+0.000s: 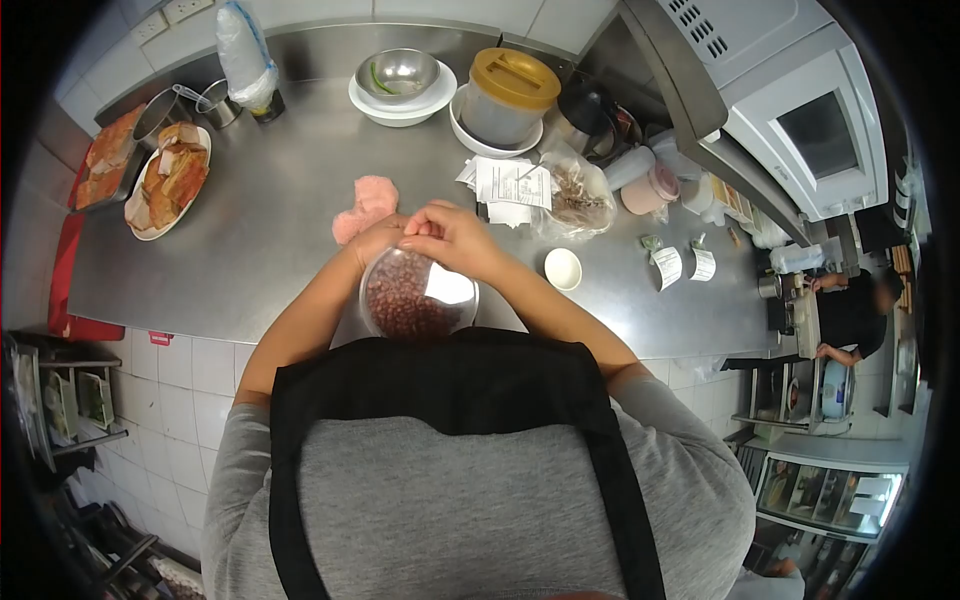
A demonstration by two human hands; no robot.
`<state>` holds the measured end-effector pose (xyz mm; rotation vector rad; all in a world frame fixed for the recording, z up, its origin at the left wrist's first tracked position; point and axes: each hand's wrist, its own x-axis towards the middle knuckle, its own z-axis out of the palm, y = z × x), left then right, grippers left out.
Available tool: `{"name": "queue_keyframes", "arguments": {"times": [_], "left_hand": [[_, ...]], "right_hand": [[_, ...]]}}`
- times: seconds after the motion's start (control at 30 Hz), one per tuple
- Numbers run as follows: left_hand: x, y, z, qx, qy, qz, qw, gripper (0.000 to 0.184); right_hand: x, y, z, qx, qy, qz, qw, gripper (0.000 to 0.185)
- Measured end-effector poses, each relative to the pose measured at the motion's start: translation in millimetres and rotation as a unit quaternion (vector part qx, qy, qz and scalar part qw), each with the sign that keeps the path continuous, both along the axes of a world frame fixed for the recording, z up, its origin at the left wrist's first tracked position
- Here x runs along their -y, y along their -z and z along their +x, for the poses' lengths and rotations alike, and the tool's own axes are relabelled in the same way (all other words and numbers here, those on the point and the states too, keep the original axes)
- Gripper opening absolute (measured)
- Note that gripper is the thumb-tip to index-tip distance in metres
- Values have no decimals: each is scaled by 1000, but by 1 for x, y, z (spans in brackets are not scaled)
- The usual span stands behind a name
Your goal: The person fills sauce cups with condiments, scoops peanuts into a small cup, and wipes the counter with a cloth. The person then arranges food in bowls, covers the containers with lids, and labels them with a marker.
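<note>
While both hands, left [383, 240] and right [445, 238], grasp its rim, the bowl [418, 294] of beans [405, 295] sits at the table's [290, 200] front edge.

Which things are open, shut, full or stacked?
Near bowl: holding what look like beans
Tub: lid on
Microwave: door shut
Metal bowl: uncovered, stacked
Plate: loaded with meat
Cloth: crumpled
Small cup: upright, uncovered

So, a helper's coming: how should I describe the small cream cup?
On the steel counter, find the clear round tub of reddish-brown, bean-like pieces at the near edge. Right of it sits a small, round, cream cup. Unlike the larger white bowls behind, nothing stands in it.
</note>
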<state>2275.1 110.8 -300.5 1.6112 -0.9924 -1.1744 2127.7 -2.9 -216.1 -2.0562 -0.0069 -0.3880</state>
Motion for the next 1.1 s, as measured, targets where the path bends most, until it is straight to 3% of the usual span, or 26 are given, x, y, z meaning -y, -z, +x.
{"name": "queue_keyframes", "arguments": {"times": [0.03, 0.07, 0.27, 0.37, 0.4, 0.5, 0.7, 1.0, 1.1], "left_hand": [[2, 1, 0, 68, -21, 35, 997, 25], [2, 4, -4, -13, -46, -25, 999, 28], [-1, 7, -3, -42, -10, -47, 998, 29], [0, 6, 2, -83, 10, -16, 996, 27], [0, 6, 0, -93, 15, -57, 994, 26], [-1, 3, -1, -185, 24, -43, 981, 27], [0, 0, 3, -147, 32, -47, 988, 27], [15, 3, -8, -11, 49, -27, 998, 20], [11, -6, -11, 22, 75, -27, 997, 18]], "right_hand": [[-1, -3, 4, -17, -12, -19, 1000, 20], [-1, 0, 6, -19, -16, -18, 1000, 23], [10, -3, 6, -57, -74, 51, 994, 22], [21, -7, 3, -131, -61, -14, 989, 19], [22, -2, 2, -127, -53, 22, 990, 18], [19, 11, -2, -107, -30, 105, 988, 14], [13, 17, -4, -66, -56, 183, 979, 15], [0, -6, -1, -13, -84, -70, 994, 24], [3, -11, -2, -35, -94, 7, 995, 27]]}}
